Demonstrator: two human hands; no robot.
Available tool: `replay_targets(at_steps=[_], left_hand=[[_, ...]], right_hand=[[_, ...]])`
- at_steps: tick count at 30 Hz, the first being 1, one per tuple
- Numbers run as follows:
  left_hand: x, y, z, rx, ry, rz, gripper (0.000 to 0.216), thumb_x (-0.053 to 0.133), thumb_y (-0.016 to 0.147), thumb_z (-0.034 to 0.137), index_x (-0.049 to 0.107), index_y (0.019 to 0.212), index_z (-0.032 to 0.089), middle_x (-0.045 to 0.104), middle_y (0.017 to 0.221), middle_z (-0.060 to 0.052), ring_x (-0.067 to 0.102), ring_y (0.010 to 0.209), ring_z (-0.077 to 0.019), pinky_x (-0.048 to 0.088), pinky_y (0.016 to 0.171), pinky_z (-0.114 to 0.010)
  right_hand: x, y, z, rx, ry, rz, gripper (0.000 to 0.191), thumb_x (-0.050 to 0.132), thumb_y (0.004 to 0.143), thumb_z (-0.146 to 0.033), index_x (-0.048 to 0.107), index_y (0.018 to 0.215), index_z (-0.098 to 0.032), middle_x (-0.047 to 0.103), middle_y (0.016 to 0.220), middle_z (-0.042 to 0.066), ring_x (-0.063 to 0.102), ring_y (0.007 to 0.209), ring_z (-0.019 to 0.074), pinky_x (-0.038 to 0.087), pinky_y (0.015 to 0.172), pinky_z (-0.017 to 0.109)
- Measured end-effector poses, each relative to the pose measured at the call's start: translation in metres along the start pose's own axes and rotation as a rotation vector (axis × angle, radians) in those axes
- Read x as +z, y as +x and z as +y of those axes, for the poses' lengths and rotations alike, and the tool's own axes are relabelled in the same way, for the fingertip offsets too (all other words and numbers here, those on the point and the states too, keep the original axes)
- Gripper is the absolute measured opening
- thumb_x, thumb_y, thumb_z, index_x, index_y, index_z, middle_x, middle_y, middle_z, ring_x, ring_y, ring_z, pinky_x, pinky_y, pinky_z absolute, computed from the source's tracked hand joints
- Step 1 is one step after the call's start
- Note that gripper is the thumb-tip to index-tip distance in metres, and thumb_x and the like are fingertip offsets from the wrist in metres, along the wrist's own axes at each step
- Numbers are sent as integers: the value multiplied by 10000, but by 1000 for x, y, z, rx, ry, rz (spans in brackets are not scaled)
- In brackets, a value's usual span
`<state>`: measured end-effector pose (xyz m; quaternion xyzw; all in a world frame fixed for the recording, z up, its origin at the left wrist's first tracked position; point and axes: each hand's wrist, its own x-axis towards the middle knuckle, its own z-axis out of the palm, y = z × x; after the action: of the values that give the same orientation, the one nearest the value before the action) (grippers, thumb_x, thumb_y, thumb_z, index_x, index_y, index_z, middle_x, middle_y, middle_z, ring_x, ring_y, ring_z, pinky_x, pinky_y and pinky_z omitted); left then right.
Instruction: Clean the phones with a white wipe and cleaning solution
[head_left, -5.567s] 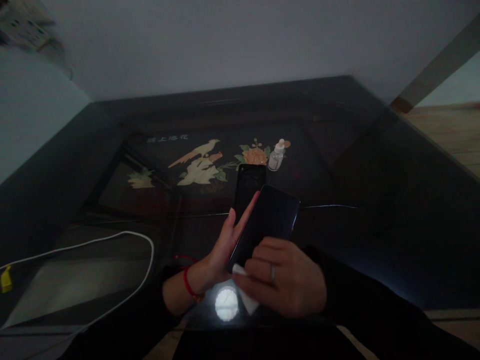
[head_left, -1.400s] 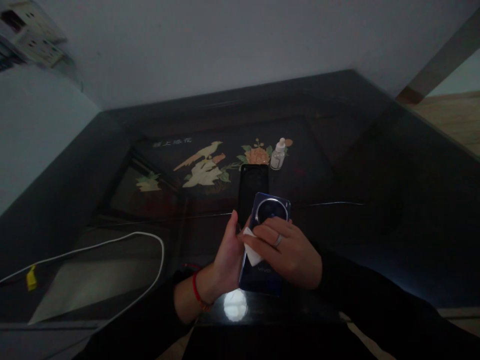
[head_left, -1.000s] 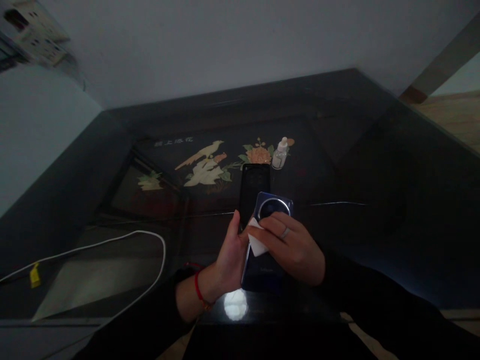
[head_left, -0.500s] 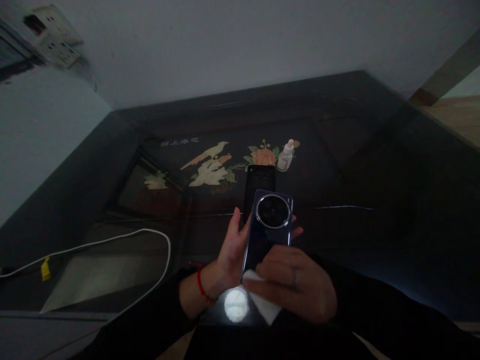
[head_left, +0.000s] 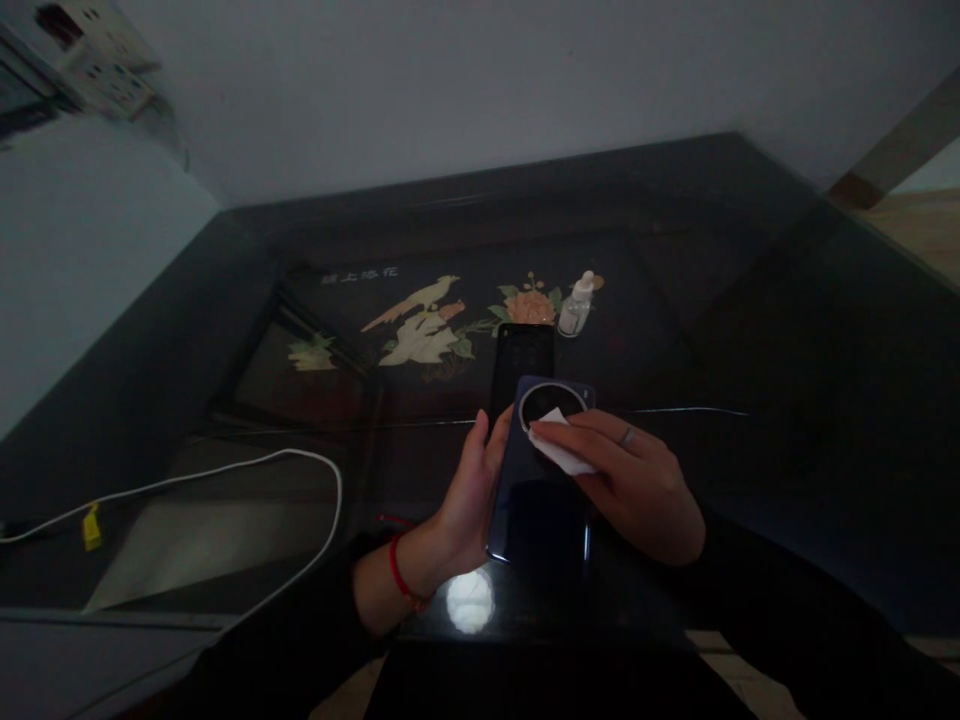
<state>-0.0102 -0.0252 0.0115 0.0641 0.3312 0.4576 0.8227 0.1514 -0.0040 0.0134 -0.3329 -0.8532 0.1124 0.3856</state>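
Observation:
A dark blue smartphone (head_left: 536, 510) rests back side up in my left hand (head_left: 466, 500), which supports it from below and along its left edge. My right hand (head_left: 637, 480) pinches a folded white tissue (head_left: 561, 445) and presses it on the phone's back, over the lower part of the round camera ring (head_left: 551, 403). Some of my left fingers are hidden under the phone. Just beyond the phone, a black phone case (head_left: 525, 350) lies on the dark table.
A small dropper bottle (head_left: 576, 305) stands behind the case on the right. On the left a white cable (head_left: 247, 465) with a yellow tag (head_left: 91, 527) curves across the table (head_left: 675, 280). Sockets (head_left: 112, 85) hang on the wall at upper left.
My right hand has moved up the phone's back, bringing the tissue from the bottom end to the camera ring. The left hand keeps the phone in nearly the same place.

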Motion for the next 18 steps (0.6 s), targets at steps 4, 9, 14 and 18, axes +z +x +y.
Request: replay_targets(at_steps=[4, 9, 14, 18], left_hand=[[-4, 0, -2, -22, -60, -62, 529, 282, 962, 528, 404, 1420, 293, 657, 1174, -55, 634, 1003, -214, 430, 927, -347], [-6, -1, -7, -50, -56, -103, 512, 287, 966, 507, 440, 1401, 284, 664, 1161, -57, 633, 998, -220, 431, 921, -354], [-3, -2, -7, -34, -32, -80, 513, 274, 978, 477, 401, 1435, 281, 659, 1192, -54, 625, 1040, -214, 407, 957, -344], [0, -1, -4, -59, -33, -51, 554, 236, 974, 509, 347, 1464, 275, 657, 1203, -67, 624, 1063, -218, 401, 972, -354]], right_hand=[[1, 2, -2, -62, -21, 12, 300, 416, 917, -62, 676, 1022, -170, 697, 875, 60, 672, 830, 149, 579, 757, 272], [7, 6, -7, -188, -90, -13, 326, 365, 985, -161, 685, 945, -111, 684, 781, 85, 639, 697, 162, 554, 629, 283], [11, 3, -15, -244, -78, -17, 294, 390, 980, -142, 679, 949, -96, 678, 757, 71, 612, 665, 148, 519, 598, 266], [10, 0, -16, -430, 38, -39, 232, 445, 956, -110, 673, 917, -98, 658, 685, 24, 584, 599, 126, 477, 548, 250]])
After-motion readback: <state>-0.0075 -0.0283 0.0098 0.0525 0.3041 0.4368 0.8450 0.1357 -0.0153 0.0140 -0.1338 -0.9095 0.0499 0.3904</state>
